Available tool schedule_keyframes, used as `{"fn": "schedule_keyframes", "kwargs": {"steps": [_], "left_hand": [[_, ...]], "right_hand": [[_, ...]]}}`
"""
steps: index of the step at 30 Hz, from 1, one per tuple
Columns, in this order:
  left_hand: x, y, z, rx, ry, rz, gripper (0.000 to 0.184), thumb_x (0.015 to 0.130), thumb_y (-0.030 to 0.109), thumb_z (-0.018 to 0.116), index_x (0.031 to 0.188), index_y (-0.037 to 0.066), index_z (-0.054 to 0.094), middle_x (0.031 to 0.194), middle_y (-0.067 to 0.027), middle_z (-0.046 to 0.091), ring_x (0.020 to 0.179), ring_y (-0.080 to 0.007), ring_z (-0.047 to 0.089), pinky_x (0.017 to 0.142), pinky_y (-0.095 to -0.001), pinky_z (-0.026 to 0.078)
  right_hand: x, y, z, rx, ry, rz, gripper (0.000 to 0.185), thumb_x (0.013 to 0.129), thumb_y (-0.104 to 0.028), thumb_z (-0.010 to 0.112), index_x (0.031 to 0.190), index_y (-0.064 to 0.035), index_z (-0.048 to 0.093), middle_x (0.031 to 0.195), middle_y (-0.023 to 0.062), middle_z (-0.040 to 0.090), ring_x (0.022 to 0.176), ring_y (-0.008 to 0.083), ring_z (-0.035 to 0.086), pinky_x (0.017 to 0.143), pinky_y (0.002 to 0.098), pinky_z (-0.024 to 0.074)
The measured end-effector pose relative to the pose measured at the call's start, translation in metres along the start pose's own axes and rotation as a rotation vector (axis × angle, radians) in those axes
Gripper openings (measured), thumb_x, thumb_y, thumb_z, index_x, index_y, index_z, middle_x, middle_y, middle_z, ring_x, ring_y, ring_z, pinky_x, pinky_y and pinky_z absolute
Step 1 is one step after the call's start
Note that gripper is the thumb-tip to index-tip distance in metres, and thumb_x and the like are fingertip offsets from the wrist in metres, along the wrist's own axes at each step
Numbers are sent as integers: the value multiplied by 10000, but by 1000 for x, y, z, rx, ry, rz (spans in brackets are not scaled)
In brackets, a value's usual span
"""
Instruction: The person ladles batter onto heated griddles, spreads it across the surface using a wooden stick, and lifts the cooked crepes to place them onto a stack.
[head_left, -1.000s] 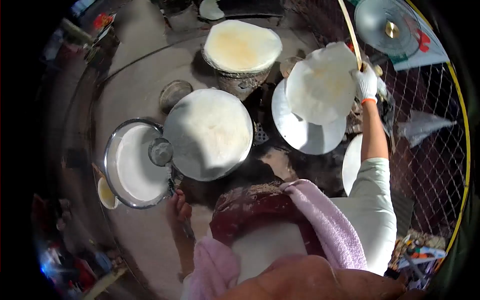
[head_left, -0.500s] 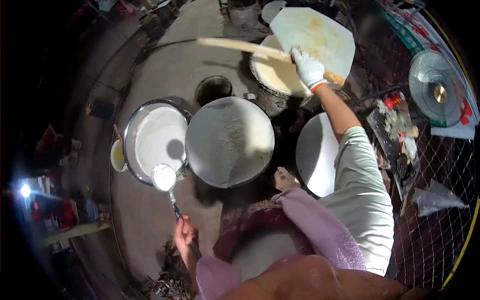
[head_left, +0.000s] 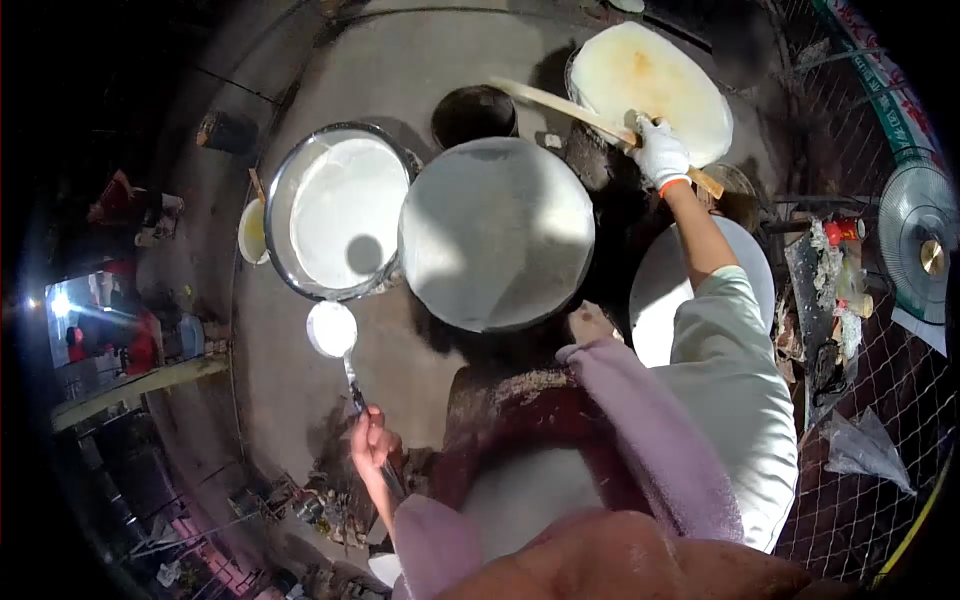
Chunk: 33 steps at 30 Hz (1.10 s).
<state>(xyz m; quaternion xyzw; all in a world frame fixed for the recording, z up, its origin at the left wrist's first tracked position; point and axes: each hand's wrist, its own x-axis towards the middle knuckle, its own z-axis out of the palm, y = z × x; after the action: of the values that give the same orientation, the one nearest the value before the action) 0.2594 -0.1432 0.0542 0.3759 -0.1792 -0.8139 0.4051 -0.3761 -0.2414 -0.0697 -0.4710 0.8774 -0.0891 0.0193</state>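
Observation:
My left hand (head_left: 375,440) is closed round the dark handle of a ladle (head_left: 332,329), whose bowl holds white batter just below the steel basin (head_left: 281,210). White batter (head_left: 345,215) fills much of that basin. To its right sits a round griddle (head_left: 498,235) with a greyish-white surface. My right hand (head_left: 662,155), in a white glove, grips a long wooden stick (head_left: 560,103) over the lower edge of a stack of pale round sheets (head_left: 655,85). A second griddle (head_left: 720,250) lies partly hidden under my right arm.
A dark round pot (head_left: 474,116) stands behind the middle griddle. At the left is a yellowish bowl (head_left: 252,232). A fan (head_left: 915,240) and wire mesh (head_left: 870,500) are at the right, near a cluttered ledge (head_left: 815,300).
The pale sheet that hung from the stick at the right now lies on the stack, and my right hand has moved there. The ladle has left the basin's edge, filled with batter.

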Motion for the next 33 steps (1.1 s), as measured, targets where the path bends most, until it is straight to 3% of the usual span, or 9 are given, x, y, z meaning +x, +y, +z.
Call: {"fn": "schedule_keyframes", "kwargs": {"steps": [2, 4, 6, 12, 14, 20, 24, 26, 33], "left_hand": [[10, 9, -9, -38, -81, -77, 270, 1023, 214, 404, 1123, 12, 553, 663, 60, 430, 329, -39, 272, 412, -211, 322], [15, 12, 3, 120, 260, 5, 285, 1027, 227, 393, 1128, 8, 544, 640, 71, 390, 333, -38, 253, 379, -224, 262], [32, 25, -38, 125, 29, -49, 290, 1029, 239, 384, 1142, 13, 525, 628, 74, 366, 342, -33, 248, 385, -228, 256], [81, 70, -58, 86, 114, -156, 285, 1028, 250, 376, 1137, 20, 503, 641, 81, 367, 344, -28, 257, 386, -201, 252], [98, 91, -73, 42, 21, -201, 280, 1025, 247, 383, 1135, 19, 502, 641, 78, 367, 340, -29, 259, 376, -197, 244], [133, 147, -94, 65, -81, -266, 222, 1008, 208, 408, 1081, 19, 498, 620, 61, 377, 332, -27, 295, 358, -192, 240], [141, 167, -115, 78, -89, -262, 239, 1027, 204, 378, 1103, 4, 485, 615, 59, 355, 334, -23, 305, 370, -188, 252], [144, 171, -119, 65, -71, -264, 236, 1025, 205, 383, 1101, 8, 489, 611, 62, 355, 337, -23, 301, 371, -188, 247], [135, 156, -110, -3, 57, -202, 248, 1018, 223, 404, 1086, 5, 501, 613, 54, 387, 342, -29, 299, 373, -197, 256]], "right_hand": [[-22, -8, 0, 136, -21, 57, 453, 774, -287, 709, 1194, -157, 601, 1007, 189, 633, 975, 354, 619, 837, 451, 493], [-51, -16, 3, 349, -150, 101, 418, 768, -280, 709, 1150, -132, 627, 935, 201, 661, 921, 350, 644, 814, 435, 498], [-105, -33, 8, 600, -194, 184, 421, 759, -315, 731, 1088, -67, 642, 936, 212, 673, 869, 332, 660, 791, 378, 501], [-213, -100, 61, 1454, -140, 523, 502, 715, -286, 843, 1051, 23, 633, 955, 27, 657, 850, 104, 565, 828, 246, 456], [-216, -99, 108, 1113, 119, 507, 639, 699, -277, 843, 1168, 67, 577, 1075, 122, 670, 942, 164, 623, 866, 277, 470], [-199, -148, 57, 717, 134, 587, 486, 709, -221, 756, 1106, 20, 617, 1014, 145, 687, 905, 193, 654, 825, 286, 486], [-192, -182, 2, 1067, 181, 458, 271, 763, -55, 664, 1025, 10, 643, 840, 35, 660, 733, 118, 593, 668, 240, 469], [-186, -212, -58, 1160, 83, 605, 115, 792, -55, 665, 904, -33, 656, 646, -25, 572, 446, 53, 419, 402, 227, 307], [-97, -146, -146, 1323, 74, 331, 159, 774, -45, 636, 923, -4, 674, 748, 37, 645, 656, 129, 612, 587, 258, 496]]}}
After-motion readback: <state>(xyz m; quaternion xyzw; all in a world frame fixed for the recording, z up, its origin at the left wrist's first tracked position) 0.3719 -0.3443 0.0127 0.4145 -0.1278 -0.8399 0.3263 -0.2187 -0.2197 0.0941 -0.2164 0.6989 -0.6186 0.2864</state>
